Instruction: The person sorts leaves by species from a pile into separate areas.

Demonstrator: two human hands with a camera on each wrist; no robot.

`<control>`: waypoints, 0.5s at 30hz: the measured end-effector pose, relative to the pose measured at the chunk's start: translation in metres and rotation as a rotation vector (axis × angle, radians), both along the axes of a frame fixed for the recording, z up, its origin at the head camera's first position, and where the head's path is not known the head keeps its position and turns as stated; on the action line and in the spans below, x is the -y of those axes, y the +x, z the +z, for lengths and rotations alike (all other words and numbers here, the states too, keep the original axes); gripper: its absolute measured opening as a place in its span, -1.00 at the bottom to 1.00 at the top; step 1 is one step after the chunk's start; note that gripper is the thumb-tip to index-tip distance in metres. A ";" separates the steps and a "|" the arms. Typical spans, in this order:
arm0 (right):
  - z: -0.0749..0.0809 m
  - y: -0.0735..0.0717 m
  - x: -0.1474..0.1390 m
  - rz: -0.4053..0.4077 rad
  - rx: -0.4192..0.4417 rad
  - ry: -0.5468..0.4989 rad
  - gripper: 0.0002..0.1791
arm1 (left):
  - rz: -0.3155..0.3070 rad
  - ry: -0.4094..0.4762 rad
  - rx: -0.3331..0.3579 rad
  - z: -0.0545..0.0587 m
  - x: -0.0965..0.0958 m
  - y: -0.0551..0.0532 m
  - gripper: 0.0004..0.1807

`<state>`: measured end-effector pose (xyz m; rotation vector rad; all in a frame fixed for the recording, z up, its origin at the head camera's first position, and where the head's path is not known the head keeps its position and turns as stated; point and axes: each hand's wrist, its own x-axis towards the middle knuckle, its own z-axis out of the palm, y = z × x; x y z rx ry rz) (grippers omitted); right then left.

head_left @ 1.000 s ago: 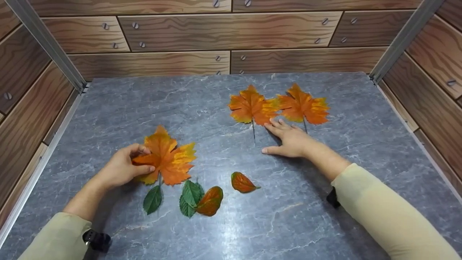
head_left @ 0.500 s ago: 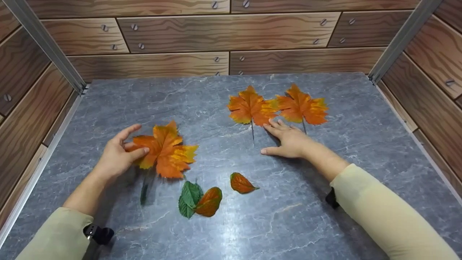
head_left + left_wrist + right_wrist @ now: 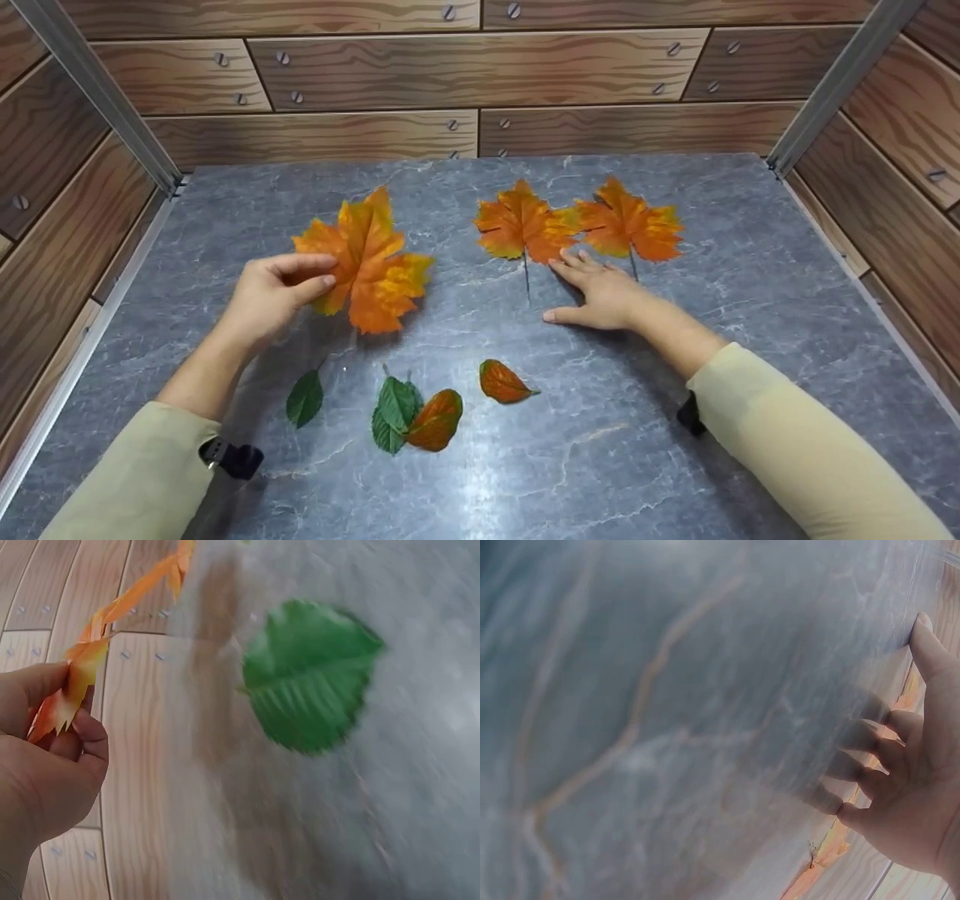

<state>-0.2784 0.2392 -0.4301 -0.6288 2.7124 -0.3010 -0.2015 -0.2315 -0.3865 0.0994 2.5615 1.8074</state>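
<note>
Two hands, head view: my left hand [image 3: 271, 296] pinches an orange maple leaf [image 3: 373, 259] beyond the lone green leaf [image 3: 304, 399]; my right hand [image 3: 604, 295], fingers spread, lies well right of it. Left wrist view: I pinch the maple leaf's edge. Right wrist view: fingers apart.

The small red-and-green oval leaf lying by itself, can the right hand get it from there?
Probably yes: the right hand grips nothing, and only grey marbled tabletop shows between it and the small red-and-green oval leaf.
</note>
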 end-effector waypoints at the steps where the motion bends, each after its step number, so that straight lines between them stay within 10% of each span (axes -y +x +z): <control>1: 0.000 0.000 0.000 0.000 -0.002 0.000 0.19 | 0.000 0.002 -0.012 0.002 -0.003 -0.003 -0.63; 15: 0.001 -0.001 0.000 0.012 -0.006 -0.014 0.18 | 0.041 0.196 -0.004 0.006 -0.050 -0.056 -0.58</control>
